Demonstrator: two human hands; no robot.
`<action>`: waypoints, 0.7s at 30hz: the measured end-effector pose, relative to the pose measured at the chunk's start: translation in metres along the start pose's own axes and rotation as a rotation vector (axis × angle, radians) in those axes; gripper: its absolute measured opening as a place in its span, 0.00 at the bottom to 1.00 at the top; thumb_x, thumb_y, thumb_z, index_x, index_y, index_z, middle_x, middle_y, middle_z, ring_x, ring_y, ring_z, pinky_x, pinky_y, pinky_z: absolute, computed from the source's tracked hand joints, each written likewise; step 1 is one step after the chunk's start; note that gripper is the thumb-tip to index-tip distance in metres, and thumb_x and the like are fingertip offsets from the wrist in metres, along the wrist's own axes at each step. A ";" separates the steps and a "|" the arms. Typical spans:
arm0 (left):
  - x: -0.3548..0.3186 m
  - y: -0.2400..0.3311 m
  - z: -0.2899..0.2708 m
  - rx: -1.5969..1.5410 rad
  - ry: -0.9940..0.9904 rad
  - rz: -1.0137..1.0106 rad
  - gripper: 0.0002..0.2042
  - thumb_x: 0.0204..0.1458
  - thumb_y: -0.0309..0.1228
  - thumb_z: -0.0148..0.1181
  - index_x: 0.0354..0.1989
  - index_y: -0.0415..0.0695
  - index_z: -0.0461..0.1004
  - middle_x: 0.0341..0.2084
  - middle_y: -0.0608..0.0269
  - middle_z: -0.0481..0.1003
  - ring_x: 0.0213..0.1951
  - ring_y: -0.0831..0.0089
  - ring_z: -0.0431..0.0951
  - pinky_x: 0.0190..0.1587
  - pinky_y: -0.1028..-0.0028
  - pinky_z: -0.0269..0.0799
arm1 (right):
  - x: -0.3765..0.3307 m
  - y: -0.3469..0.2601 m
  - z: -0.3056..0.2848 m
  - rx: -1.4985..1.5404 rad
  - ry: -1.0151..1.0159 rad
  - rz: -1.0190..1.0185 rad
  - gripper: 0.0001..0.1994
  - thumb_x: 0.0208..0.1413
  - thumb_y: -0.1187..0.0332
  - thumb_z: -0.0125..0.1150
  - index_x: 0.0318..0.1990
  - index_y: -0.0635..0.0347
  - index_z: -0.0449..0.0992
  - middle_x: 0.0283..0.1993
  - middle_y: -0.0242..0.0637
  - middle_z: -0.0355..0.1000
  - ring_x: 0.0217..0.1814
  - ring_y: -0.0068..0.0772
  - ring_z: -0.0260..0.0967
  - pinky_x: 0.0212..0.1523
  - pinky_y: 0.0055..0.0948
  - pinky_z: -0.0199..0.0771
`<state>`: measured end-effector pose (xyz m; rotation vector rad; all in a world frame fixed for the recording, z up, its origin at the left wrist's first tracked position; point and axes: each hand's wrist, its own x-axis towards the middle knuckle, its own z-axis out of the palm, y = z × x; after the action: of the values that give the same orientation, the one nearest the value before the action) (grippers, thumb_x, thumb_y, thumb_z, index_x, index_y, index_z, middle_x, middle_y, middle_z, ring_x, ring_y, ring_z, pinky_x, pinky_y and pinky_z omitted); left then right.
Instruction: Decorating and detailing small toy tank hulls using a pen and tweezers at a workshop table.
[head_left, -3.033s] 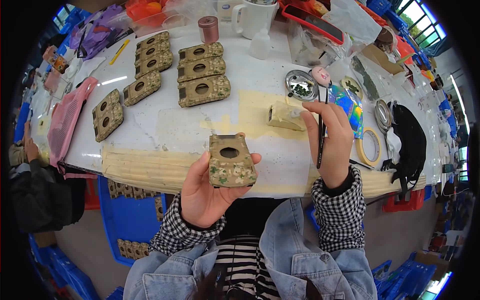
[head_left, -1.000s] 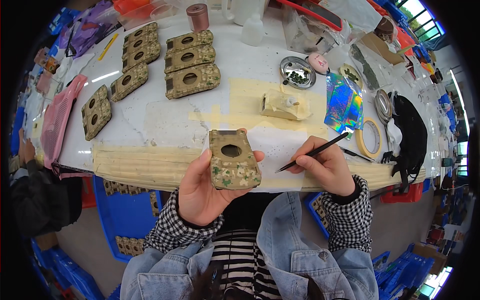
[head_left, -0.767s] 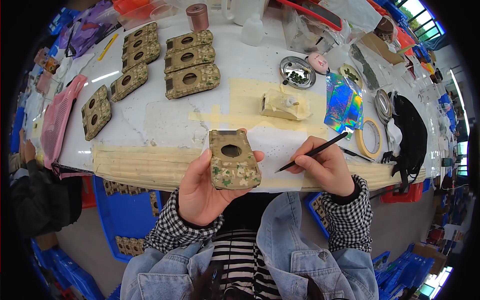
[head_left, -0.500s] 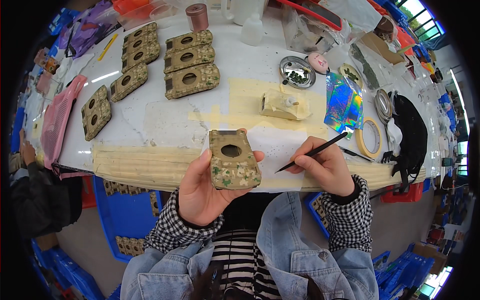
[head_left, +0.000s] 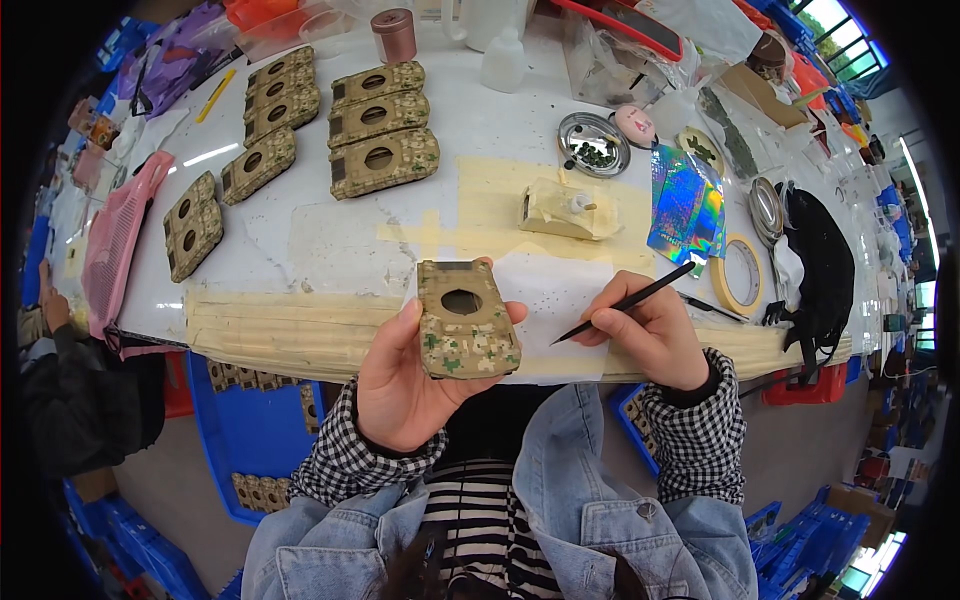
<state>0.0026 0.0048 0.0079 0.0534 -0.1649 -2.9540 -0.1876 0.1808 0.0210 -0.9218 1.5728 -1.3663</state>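
Note:
My left hand (head_left: 395, 385) holds a tan camouflage model tank hull (head_left: 465, 335), its round hole facing up, above the table's near edge. Green and pale pixel patches cover the hull's lower half. Between the fingers of my right hand (head_left: 650, 335) is a thin black pen-like tool (head_left: 635, 300), with its pointed tip down and left. That tip is apart from the hull, over a white paper sheet (head_left: 560, 285) scattered with tiny dark specks. My right fingers are closed around the tool's shaft.
Several similar hulls (head_left: 385, 165) stand in rows at the back left. A taped block (head_left: 570, 210), a metal dish of dark green bits (head_left: 592, 140), shiny holographic sheets (head_left: 685, 215) and a tape roll (head_left: 740, 275) lie to the right. Below the table is a blue tray (head_left: 250, 430).

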 end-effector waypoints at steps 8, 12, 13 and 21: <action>0.000 0.000 0.000 -0.013 -0.009 -0.001 0.33 0.62 0.44 0.38 0.67 0.35 0.35 0.56 0.27 0.58 0.51 0.47 0.72 0.55 0.61 0.73 | 0.000 -0.001 0.000 -0.030 -0.018 -0.007 0.07 0.60 0.72 0.54 0.36 0.69 0.69 0.32 0.36 0.74 0.37 0.22 0.75 0.39 0.18 0.75; 0.000 0.000 0.000 -0.010 -0.006 0.000 0.34 0.62 0.44 0.38 0.67 0.35 0.35 0.56 0.27 0.58 0.51 0.47 0.72 0.54 0.61 0.74 | 0.000 -0.003 -0.001 -0.072 -0.043 -0.006 0.06 0.61 0.72 0.52 0.36 0.67 0.68 0.33 0.37 0.73 0.37 0.23 0.75 0.40 0.20 0.75; 0.000 0.000 0.000 -0.008 -0.006 0.000 0.34 0.62 0.44 0.38 0.67 0.35 0.35 0.56 0.27 0.58 0.51 0.47 0.72 0.54 0.61 0.74 | 0.000 -0.003 -0.001 -0.072 -0.042 -0.006 0.06 0.61 0.72 0.52 0.36 0.67 0.68 0.33 0.37 0.73 0.37 0.23 0.75 0.40 0.20 0.75; 0.000 0.003 -0.004 0.052 -0.051 -0.039 0.29 0.64 0.44 0.33 0.67 0.39 0.42 0.59 0.34 0.58 0.55 0.53 0.70 0.56 0.61 0.72 | 0.000 0.000 0.000 -0.014 -0.012 -0.012 0.07 0.60 0.72 0.55 0.36 0.69 0.70 0.32 0.36 0.74 0.37 0.21 0.75 0.39 0.17 0.75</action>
<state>0.0033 0.0017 0.0038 -0.0126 -0.2506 -2.9913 -0.1878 0.1813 0.0211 -0.9480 1.5718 -1.3573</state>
